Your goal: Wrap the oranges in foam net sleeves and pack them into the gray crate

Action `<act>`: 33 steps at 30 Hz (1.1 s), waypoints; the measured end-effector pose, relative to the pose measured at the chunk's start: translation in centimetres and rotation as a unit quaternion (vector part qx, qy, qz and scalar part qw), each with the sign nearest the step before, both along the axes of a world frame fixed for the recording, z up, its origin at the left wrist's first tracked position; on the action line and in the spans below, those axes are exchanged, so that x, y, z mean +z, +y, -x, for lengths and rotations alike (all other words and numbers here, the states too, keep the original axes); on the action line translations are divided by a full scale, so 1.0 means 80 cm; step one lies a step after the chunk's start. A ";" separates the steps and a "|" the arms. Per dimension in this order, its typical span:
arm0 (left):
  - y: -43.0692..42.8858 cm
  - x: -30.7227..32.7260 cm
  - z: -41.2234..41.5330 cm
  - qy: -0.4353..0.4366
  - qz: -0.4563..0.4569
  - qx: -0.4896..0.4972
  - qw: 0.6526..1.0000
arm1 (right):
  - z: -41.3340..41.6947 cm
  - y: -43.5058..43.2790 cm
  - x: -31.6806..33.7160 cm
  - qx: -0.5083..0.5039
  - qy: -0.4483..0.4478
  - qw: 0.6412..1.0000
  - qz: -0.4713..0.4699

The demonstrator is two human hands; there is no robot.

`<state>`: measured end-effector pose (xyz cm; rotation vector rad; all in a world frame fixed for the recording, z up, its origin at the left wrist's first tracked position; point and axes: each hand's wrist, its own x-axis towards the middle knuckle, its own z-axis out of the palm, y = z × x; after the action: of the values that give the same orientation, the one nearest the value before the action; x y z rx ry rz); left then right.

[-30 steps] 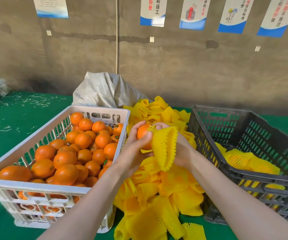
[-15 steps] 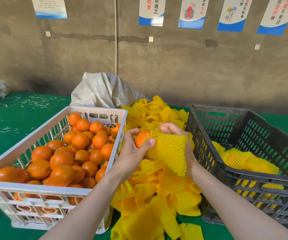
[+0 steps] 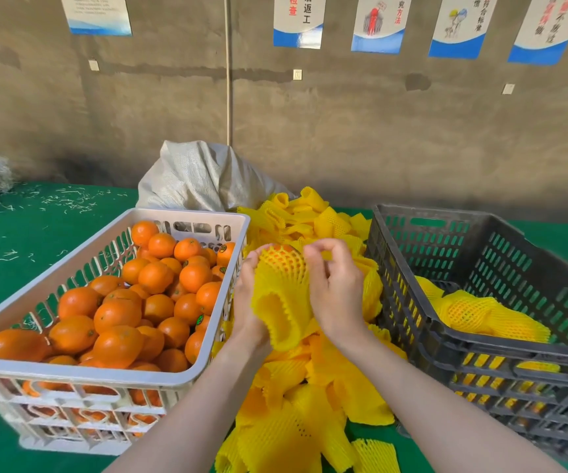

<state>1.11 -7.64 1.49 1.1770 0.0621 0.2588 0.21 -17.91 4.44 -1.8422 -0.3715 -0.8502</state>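
Observation:
An orange (image 3: 280, 259) sits inside a yellow foam net sleeve (image 3: 280, 302), held up between both hands over the pile of loose sleeves (image 3: 309, 397). My left hand (image 3: 246, 302) grips the sleeved orange from the left side. On the right, my right hand (image 3: 335, 285) has its fingers curled against the sleeve's upper edge. The sleeve's open end hangs toward me. A white crate (image 3: 187, 373) full of bare oranges (image 3: 118, 312) stands at the left. At the right, the gray crate (image 3: 480, 356) holds wrapped oranges (image 3: 473, 312).
A grey woven sack (image 3: 204, 179) lies behind the crates against the concrete wall. The table has a green cover (image 3: 36, 230) strewn with pale scraps at the left. Posters hang on the wall above.
The sleeve has been pulled over the orange, which now shows only through the net. Both hands have closed in around it.

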 end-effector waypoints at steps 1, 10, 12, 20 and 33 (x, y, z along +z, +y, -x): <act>0.002 0.001 0.000 0.024 0.066 -0.027 0.997 | -0.008 -0.006 0.008 -0.014 0.005 1.000 -0.027; -0.004 0.019 0.010 0.029 0.129 -0.079 0.988 | -0.032 -0.024 0.002 0.063 0.078 0.992 -0.081; -0.005 0.021 0.007 0.072 0.149 -0.094 0.982 | -0.030 -0.023 -0.005 0.080 0.088 0.988 -0.100; -0.005 0.014 -0.005 -0.014 -0.050 0.059 0.997 | -0.025 -0.023 -0.004 0.275 0.417 0.802 -0.327; -0.007 0.003 0.003 -0.162 -0.252 0.158 0.941 | -0.015 -0.013 -0.012 0.286 0.435 0.738 -0.430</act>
<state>0.88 -8.17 1.76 1.6177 -0.1129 0.7852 1.41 -18.98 3.50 -0.9467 0.0891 0.3178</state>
